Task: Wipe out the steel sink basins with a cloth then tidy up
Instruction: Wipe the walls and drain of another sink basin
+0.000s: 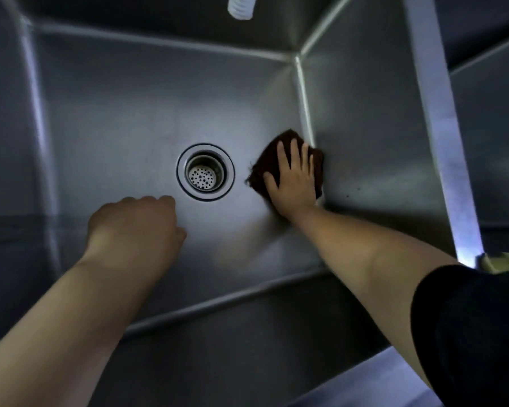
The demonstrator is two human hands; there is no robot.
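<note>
Right hand (291, 177) flat down, fingers spread and straight, pressing the dark brown square cloth (265, 160) onto the basin floor, right where the floor meets the right-hand wall. The cloth's far corner pokes out past the fingertips, touching that seam. Left hand (135, 227) hovers over the near part of the floor, fingers curled loosely under, holding nothing; whether it touches the steel, I cannot tell. A black short sleeve (467, 333) covers the right upper arm.

Outward now: one deep brushed-steel sink basin (115, 107), dull grey, soft glare across its floor, folded creases running into the far right corner. One round steel drain (205, 171) sits mid-floor, between the two hands, just beside the cloth, with one perforated strainer cup sunk inside it. Nothing else lies in the basin but cloth and hands.

Above the far wall, one white ribbed hose end (241, 7) hangs into view. To the right, a steel divider strip (441, 136), and past it a second basin (494, 148), only partly seen. Something pale yellow (506, 261) rests at the near end of the divider; too cut off to name.
</note>
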